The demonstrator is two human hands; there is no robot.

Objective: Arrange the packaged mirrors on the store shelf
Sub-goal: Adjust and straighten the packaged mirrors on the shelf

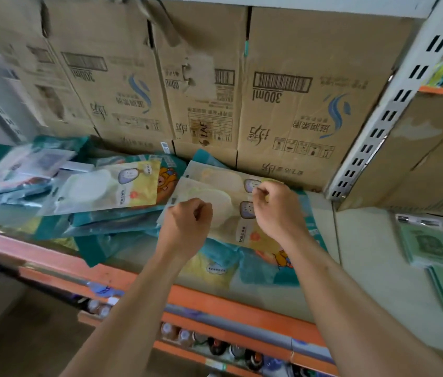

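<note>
On shelf [364, 268], centre frame, both forearms reached in from 6 o'clock, wrists about level, backs of hands up. Left hand [187, 221] sat at 9 o'clock side of top pack [219, 206], fingers curled into a loose fist over pack's left edge; could not tell whether it pinched the film or only rested there. Right hand [277, 208] sat at pack's 3 o'clock side, fingers curled under, thumb tip near forefinger over the yellow print; grip on pack unclear too. Hands were near each other, not touching. Top pack lay flat, slightly askew, on second pack [215, 172], which poked out at 12 o'clock. Both lay on crumpled teal packs [255, 268] running toward 6 o'clock. Messy pile [106, 186] of like packs lay at 9 o'clock, overlapping, reaching orange rim [228, 297]. Boxes [296, 91] stood along the back at 12 o'clock, print upside down. Green packs [429, 240] lay at 3 o'clock, well apart. Bottles [215, 344] showed below rim at 6 o'clock. Left edge was blurred.
</note>
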